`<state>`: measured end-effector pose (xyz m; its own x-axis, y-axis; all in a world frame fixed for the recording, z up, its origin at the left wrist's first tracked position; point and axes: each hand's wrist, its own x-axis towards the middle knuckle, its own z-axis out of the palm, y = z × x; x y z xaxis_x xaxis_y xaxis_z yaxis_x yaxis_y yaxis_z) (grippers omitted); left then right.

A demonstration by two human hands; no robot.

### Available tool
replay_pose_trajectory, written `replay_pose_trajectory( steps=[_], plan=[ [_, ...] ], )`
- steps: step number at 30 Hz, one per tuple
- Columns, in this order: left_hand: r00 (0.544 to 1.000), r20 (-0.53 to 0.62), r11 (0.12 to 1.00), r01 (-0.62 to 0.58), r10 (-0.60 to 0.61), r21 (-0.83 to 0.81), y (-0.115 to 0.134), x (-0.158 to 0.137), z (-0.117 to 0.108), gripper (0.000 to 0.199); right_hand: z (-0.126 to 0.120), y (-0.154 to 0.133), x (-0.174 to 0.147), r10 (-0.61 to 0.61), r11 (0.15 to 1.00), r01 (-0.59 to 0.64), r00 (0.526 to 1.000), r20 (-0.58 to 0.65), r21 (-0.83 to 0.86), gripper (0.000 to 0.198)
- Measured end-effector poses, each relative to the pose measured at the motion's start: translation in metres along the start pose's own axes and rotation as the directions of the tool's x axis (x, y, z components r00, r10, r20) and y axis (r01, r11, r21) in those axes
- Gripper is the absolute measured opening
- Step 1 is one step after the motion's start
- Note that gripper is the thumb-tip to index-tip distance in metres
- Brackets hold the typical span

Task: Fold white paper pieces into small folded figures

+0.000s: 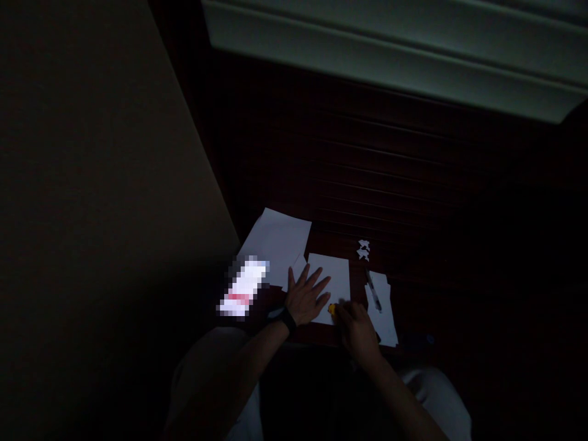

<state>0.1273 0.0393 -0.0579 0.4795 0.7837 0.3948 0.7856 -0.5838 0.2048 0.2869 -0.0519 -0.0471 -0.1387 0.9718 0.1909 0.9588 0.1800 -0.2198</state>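
Note:
My left hand (305, 300) lies flat with spread fingers on a white sheet of paper (333, 272), near its left edge. A dark band circles that wrist. Closed fingers of my right hand (359, 331) grip a slim yellow cutter-like tool (332, 310). Its yellow front end is over the lower right part of the sheet, and most of its body is hidden in the hand. In this dim light I cannot make out a blade. Right of that hand, a dark pen (374, 293) rests on a smaller stack of white paper (386, 324).
Larger white sheets (280, 239) lie at the back left of the dark table. A lit, blurred-out screen (243, 288) is left of my left hand. Small cut paper pieces (363, 250) lie at the back right. A pale wall (138, 184) rises on the left.

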Motion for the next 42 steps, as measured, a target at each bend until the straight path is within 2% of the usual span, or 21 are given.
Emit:
replay_pose_trajectory(
  steps=[9, 20, 26, 30, 35, 42],
  plan=[
    [1.000, 0.018, 1.000, -0.001, 0.001, -0.009, -0.001, 0.001, 0.000, 0.044, 0.002, -0.002, -0.002, 0.029, 0.999, -0.028, 0.999, 0.035, -0.037, 0.045],
    [1.000, 0.000, 1.000, 0.007, -0.007, -0.007, 0.002, 0.002, -0.005, 0.046, 0.000, -0.004, -0.017, 0.020, 1.000, -0.020, 1.000, 0.010, -0.013, 0.029],
    [0.997, -0.056, 0.998, 0.058, -0.057, 0.032, -0.025, 0.011, -0.019, 0.046, 0.001, -0.002, -0.017, 0.028, 0.999, -0.028, 1.000, 0.001, 0.023, 0.030],
    [0.997, -0.038, 0.996, 0.069, -0.066, 0.061, -0.038, 0.004, -0.013, 0.043, 0.001, -0.003, -0.017, 0.020, 1.000, -0.020, 1.000, 0.000, 0.022, 0.031],
    [0.999, -0.025, 0.996, 0.049, -0.048, 0.075, -0.031, -0.006, -0.003, 0.043, 0.003, -0.001, -0.017, 0.017, 1.000, -0.016, 1.000, -0.026, 0.013, 0.032],
    [0.998, -0.038, 0.996, 0.061, -0.059, 0.072, -0.027, -0.007, -0.003, 0.044, 0.006, 0.001, -0.014, 0.015, 0.999, -0.014, 0.999, -0.037, 0.029, 0.030]
  ],
)
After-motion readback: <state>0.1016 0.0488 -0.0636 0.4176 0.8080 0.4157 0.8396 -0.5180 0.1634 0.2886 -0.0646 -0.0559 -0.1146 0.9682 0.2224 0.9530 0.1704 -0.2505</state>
